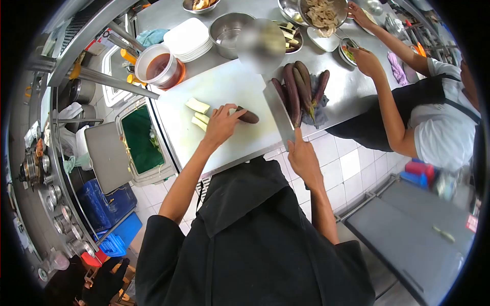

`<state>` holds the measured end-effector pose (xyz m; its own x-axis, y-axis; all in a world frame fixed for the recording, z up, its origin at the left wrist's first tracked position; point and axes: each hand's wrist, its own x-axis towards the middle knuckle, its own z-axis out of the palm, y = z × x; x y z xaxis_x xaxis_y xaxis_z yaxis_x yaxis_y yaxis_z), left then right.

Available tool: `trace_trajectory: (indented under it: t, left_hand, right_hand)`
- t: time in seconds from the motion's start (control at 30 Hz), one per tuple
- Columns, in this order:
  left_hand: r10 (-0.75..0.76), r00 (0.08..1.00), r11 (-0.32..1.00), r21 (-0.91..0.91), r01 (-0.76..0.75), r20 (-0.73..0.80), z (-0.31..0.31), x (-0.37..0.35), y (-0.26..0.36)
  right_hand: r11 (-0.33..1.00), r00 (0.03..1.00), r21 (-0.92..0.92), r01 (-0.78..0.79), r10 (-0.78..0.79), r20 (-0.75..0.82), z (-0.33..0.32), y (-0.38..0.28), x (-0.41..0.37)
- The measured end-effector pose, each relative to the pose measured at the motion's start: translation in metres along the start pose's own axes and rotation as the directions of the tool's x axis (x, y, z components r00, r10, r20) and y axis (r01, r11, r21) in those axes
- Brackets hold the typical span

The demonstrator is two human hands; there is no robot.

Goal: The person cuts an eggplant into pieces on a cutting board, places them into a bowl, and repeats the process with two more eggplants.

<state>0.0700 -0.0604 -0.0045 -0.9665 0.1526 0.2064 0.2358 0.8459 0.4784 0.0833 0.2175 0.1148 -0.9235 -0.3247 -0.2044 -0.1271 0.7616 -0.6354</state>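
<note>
On the white cutting board, my left hand has its fingers on a short dark eggplant piece. Pale cut eggplant pieces lie just left of that hand. My right hand is wrapped round the handle of a large cleaver, its broad blade slanting over the board's right edge. Several whole purple eggplants rest on the steel counter beyond the blade, partly on a dark grey cloth.
A steel bowl, stacked white trays and a tub of red liquid stand behind the board. A green-lined bin is at left. At right, a co-worker's hands hold a strainer and a small bowl.
</note>
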Motion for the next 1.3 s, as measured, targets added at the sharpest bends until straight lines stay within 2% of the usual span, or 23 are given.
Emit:
trace_trajectory:
  t: [0.03, 0.07, 0.1, 0.17, 0.27, 0.4, 0.47, 0.5, 0.6, 0.7, 0.77, 0.83, 1.03, 1.17, 1.3]
  left_hand:
    - [0.040, 0.999, 0.999, -0.014, -0.040, 0.014, -0.002, -0.004, -0.006]
    - [0.101, 0.991, 0.995, -0.001, -0.101, -0.088, -0.001, -0.007, -0.010]
    - [0.098, 0.991, 0.995, 0.004, -0.098, -0.088, -0.001, -0.010, -0.008]
    - [-0.050, 0.987, 0.970, -0.244, 0.011, -0.152, 0.005, -0.016, 0.000]
    - [-0.092, 0.973, 0.959, -0.281, 0.030, -0.211, 0.013, -0.018, 0.011]
    - [-0.087, 0.971, 0.972, -0.232, 0.033, -0.224, 0.017, -0.014, 0.014]
    - [0.005, 0.965, 0.987, -0.155, -0.047, -0.261, 0.015, -0.010, 0.013]
    - [0.001, 0.964, 0.987, -0.155, -0.043, -0.264, 0.014, -0.009, 0.012]
    - [0.064, 0.973, 0.992, -0.094, -0.087, -0.223, 0.013, -0.005, 0.009]
    - [0.049, 0.982, 0.990, -0.124, -0.073, -0.183, 0.016, -0.005, 0.009]
    - [-0.029, 0.981, 0.988, -0.157, -0.001, -0.190, 0.019, -0.009, 0.008]
    - [-0.029, 0.976, 0.989, -0.146, -0.002, -0.216, 0.021, -0.014, 0.007]
    - [-0.064, 0.975, 0.983, -0.182, 0.025, -0.211, 0.018, -0.016, 0.006]
    - [-0.017, 0.977, 0.985, -0.170, -0.020, -0.213, 0.009, -0.013, 0.008]
    - [-0.068, 0.983, 0.975, -0.220, 0.029, -0.168, 0.009, -0.011, 0.010]
  right_hand:
    - [1.000, 0.999, 0.006, 0.010, -0.010, 0.037, 0.003, -0.003, 0.002]
    - [0.997, 0.998, 0.018, 0.069, -0.069, 0.004, 0.005, -0.011, 0.002]
    - [0.997, 0.997, 0.021, 0.074, -0.074, 0.006, 0.008, -0.014, 0.004]
    - [0.995, 0.993, 0.055, 0.087, -0.091, 0.072, 0.015, -0.019, 0.005]
    - [0.997, 0.989, 0.011, 0.078, -0.079, 0.124, 0.026, -0.021, 0.009]
    - [0.995, 0.983, -0.039, 0.091, -0.084, 0.162, 0.029, -0.034, 0.013]
    - [0.997, 0.984, 0.008, 0.080, -0.080, 0.158, 0.034, -0.033, 0.014]
    - [0.996, 0.986, 0.059, 0.064, -0.072, 0.152, 0.036, -0.033, 0.015]
    - [0.999, 0.987, 0.052, 0.007, -0.015, 0.162, 0.040, -0.036, 0.015]
    - [0.998, 0.987, 0.056, -0.005, -0.004, 0.159, 0.042, -0.034, 0.013]
    - [0.999, 0.986, 0.040, -0.015, 0.008, 0.168, 0.040, -0.036, 0.011]
    - [1.000, 0.985, 0.022, -0.021, 0.016, 0.172, 0.040, -0.035, 0.010]
    - [0.997, 0.975, -0.044, 0.070, -0.059, 0.215, 0.050, -0.030, 0.009]
    - [0.996, 0.971, -0.068, 0.059, -0.041, 0.237, 0.051, -0.035, 0.009]
    - [0.994, 0.963, -0.112, 0.020, 0.011, 0.271, 0.046, -0.046, 0.012]
